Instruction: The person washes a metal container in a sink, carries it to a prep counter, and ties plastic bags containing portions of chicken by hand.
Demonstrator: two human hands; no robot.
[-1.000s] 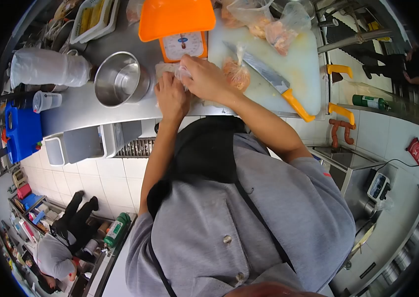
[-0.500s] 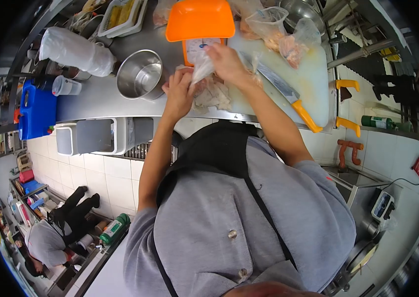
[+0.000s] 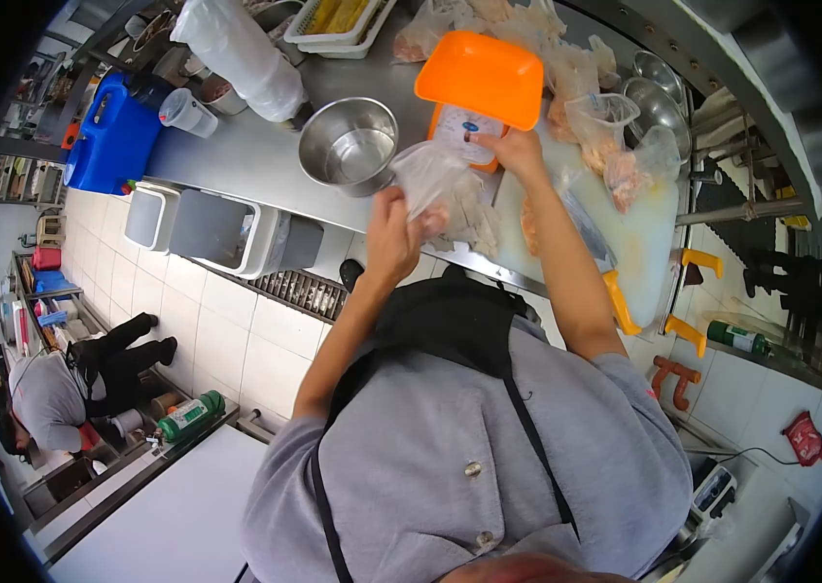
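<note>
My left hand [image 3: 395,235] is closed on a clear plastic bag [image 3: 430,173], which hangs loosely open above the counter's front edge. Something pinkish shows by its fingers, too unclear to name. A whitish crumpled sheet [image 3: 474,225] lies just beyond the bag. My right hand [image 3: 516,155] is at the front of an orange kitchen scale [image 3: 479,80], fingers stretched toward the dial [image 3: 454,130]; they seem to hold nothing. Left of the bag stands a steel bowl [image 3: 348,148]. Under my right forearm, a knife [image 3: 586,225] with a yellow handle lies on a white cutting board [image 3: 646,228].
Bags of raw meat [image 3: 639,167] and steel bowls [image 3: 659,102] crowd the far right. A plastic-wrapped stack [image 3: 241,63], a plastic cup [image 3: 187,114] and a blue jerrycan [image 3: 114,136] stand left. Grey bins [image 3: 211,225] sit below. Another person [image 3: 51,394] works at the lower left.
My right hand has left the bag and moved to the front of the scale. My left hand keeps the bag, now spread wider. The view has turned, shifting the counter rightward.
</note>
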